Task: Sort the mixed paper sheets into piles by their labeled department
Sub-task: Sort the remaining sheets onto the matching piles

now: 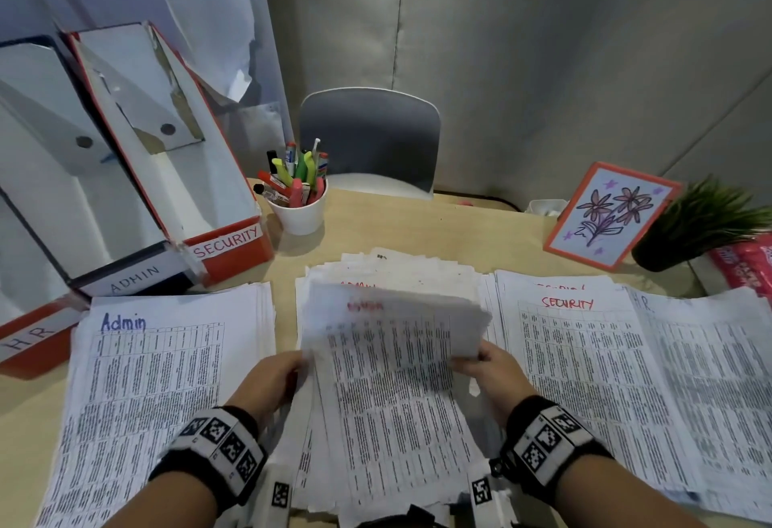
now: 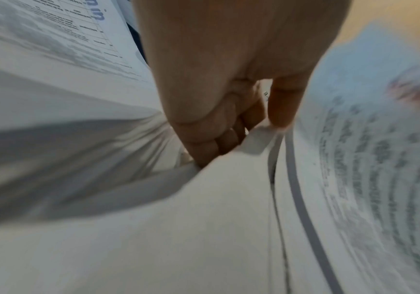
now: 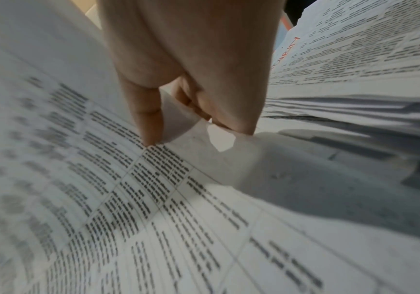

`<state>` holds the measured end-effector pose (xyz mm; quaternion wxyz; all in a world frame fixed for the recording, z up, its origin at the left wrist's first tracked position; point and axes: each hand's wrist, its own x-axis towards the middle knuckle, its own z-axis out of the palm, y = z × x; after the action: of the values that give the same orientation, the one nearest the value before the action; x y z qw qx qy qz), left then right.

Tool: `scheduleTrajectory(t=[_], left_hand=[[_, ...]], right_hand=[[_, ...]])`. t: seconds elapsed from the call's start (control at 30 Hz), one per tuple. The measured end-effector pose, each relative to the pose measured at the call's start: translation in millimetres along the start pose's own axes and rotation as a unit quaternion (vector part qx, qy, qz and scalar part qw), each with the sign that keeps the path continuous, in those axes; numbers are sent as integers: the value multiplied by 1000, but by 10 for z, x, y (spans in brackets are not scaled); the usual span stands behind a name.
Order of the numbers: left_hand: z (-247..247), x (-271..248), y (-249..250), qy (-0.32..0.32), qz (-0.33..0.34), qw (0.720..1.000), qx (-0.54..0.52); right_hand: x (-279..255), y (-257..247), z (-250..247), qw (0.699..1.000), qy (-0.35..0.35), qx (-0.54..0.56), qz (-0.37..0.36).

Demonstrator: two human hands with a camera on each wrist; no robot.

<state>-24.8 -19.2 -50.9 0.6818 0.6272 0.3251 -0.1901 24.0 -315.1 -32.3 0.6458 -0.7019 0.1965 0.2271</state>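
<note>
A mixed stack of printed sheets [image 1: 388, 444] lies in the middle in front of me. Its top sheet [image 1: 392, 327], with a blurred red label, is lifted and curling. My left hand [image 1: 271, 381] pinches that sheet's left edge [image 2: 259, 139], thumb on top and curled fingers [image 2: 204, 151] under it. My right hand [image 1: 491, 377] pinches its right edge [image 3: 178, 119] between thumb and fingers. An Admin pile [image 1: 158, 381] lies to the left. A Security pile [image 1: 576, 360] and an HR pile [image 1: 718, 381] lie to the right.
Open box files labelled HR [image 1: 29, 339], ADMIN [image 1: 133, 277] and SECURITY [image 1: 227, 243] stand at the back left. Behind the piles are a white cup of markers [image 1: 298, 210], a framed flower drawing [image 1: 610, 214], a potted plant [image 1: 702, 222] and a grey chair [image 1: 372, 139].
</note>
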Motion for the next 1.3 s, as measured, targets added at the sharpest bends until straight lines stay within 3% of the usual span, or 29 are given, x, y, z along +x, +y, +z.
scheduleTrajectory(t=[0.07,0.2,0.37,0.5,0.73,0.87,0.97,1.07,1.17,1.3], left_hand=[[17,-2,5,-27,-27,997,-65],[147,-145,137,-10,55,988,141],[288,-93,74,26,86,981,172],[365,-128,136,24,122,972,198],[318,-441,605,-56,200,975,83],[336,-670,869,-55,271,960,42],[336,-848,1015,-29,323,946,10],[339,-1009,1047,-14,342,939,-43],[345,-1073,967,-24,336,939,-65],[362,-847,689,16,298,954,-4]], right_hand=[[31,20,0,1000,23,7,11],[103,61,2,998,27,21,45],[83,66,28,997,6,-51,49],[-13,-13,26,999,7,7,36],[-89,-269,-75,992,-58,109,7],[-285,-645,-1,991,-28,48,-125],[-500,-898,58,970,-7,9,-241],[-678,-994,87,955,-13,7,-297],[-684,-908,115,956,-38,24,-289],[-579,-619,157,976,-89,8,-198]])
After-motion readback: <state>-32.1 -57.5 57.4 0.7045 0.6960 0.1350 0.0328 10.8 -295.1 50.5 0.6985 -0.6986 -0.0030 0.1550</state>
